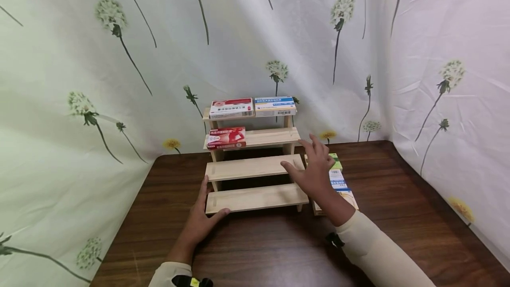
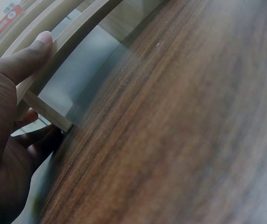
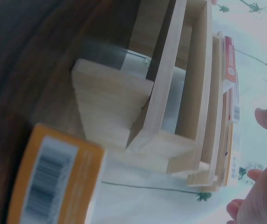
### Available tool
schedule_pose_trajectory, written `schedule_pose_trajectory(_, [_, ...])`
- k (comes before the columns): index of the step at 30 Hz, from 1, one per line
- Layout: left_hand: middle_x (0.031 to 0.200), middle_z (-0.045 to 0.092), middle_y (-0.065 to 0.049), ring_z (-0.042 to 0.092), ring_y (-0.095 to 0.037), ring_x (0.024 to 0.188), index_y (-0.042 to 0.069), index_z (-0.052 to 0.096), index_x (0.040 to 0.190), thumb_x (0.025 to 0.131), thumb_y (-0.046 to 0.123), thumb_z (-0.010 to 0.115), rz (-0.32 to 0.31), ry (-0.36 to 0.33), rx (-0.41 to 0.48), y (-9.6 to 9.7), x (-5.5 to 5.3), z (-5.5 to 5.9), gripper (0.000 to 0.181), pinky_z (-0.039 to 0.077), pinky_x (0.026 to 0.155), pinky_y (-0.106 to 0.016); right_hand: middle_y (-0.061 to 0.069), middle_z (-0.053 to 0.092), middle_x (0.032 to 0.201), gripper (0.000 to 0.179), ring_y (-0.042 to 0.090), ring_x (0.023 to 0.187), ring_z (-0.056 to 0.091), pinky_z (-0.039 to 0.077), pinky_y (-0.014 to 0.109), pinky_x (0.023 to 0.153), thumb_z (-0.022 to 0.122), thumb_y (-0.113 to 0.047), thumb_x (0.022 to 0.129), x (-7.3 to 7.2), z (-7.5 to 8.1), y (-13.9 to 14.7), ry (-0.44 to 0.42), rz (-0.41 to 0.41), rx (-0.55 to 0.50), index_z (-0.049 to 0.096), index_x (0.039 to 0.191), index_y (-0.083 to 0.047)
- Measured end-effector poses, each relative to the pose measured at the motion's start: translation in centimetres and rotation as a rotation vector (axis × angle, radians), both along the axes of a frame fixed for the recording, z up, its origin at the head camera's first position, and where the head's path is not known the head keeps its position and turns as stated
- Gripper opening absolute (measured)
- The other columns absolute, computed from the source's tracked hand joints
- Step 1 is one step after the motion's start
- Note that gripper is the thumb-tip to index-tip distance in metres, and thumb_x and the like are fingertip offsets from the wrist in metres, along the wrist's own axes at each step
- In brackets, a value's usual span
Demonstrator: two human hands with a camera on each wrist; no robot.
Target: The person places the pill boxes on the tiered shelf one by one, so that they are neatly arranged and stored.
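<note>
A wooden step shelf with several tiers stands on the brown table. My left hand grips the left end of its lowest tier; in the left wrist view the thumb lies along the board's front edge and the other fingers are round the end. My right hand, fingers spread and slightly bent, hovers over the right end of the shelf and holds nothing. On the top tier lie a white-and-red medicine box and a blue-and-white medicine box. A red medicine box sits at the left of the tier below.
Right of the shelf, several medicine boxes lie on the table, among them a green one and one with an orange end, partly hidden by my right arm. A dandelion-print curtain hangs behind and at both sides.
</note>
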State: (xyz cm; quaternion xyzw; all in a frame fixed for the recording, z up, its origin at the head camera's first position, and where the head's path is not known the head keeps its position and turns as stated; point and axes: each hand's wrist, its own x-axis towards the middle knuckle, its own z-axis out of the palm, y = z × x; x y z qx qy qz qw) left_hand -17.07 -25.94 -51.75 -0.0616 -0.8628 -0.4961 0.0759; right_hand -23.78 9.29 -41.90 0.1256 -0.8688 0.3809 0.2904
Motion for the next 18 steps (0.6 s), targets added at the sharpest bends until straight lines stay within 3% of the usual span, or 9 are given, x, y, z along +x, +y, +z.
schedule_pose_trajectory(4, [0.168, 0.049, -0.023, 0.061, -0.034, 0.143, 0.043, 0.0, 0.176, 0.093, 0.028, 0.091, 0.007, 0.001, 0.004, 0.1, 0.0, -0.1, 0.124, 0.046, 0.117, -0.051, 0.025, 0.032, 0.174, 0.077, 0.054, 0.153, 0.031, 0.019, 0.082, 0.105, 0.09, -0.038, 0.09, 0.5, -0.2, 1.3, -0.04, 0.023, -0.02, 0.057, 0.154, -0.01])
schedule_pose_trajectory(11, [0.168, 0.048, -0.025, 0.06, -0.038, 0.144, 0.043, -0.001, 0.176, 0.094, 0.03, 0.09, 0.003, -0.003, -0.01, 0.1, -0.3, -0.2, 0.124, 0.043, 0.118, -0.062, 0.022, 0.03, 0.175, 0.078, 0.051, 0.158, 0.027, 0.013, 0.081, 0.11, 0.089, -0.039, 0.091, 1.4, -0.7, 3.4, -0.123, 0.032, -0.043, 0.055, 0.156, -0.012])
schedule_pose_trajectory(18, [0.167, 0.05, -0.022, 0.062, -0.033, 0.141, 0.043, 0.001, 0.176, 0.093, 0.029, 0.091, 0.008, 0.0, -0.002, 0.0, -0.3, -0.3, 0.124, 0.047, 0.116, -0.046, 0.024, 0.028, 0.175, 0.079, 0.052, 0.157, 0.025, 0.014, 0.082, 0.112, 0.089, -0.038, 0.092, 1.9, -1.6, 6.2, -0.167, 0.017, 0.022, 0.053, 0.158, -0.012])
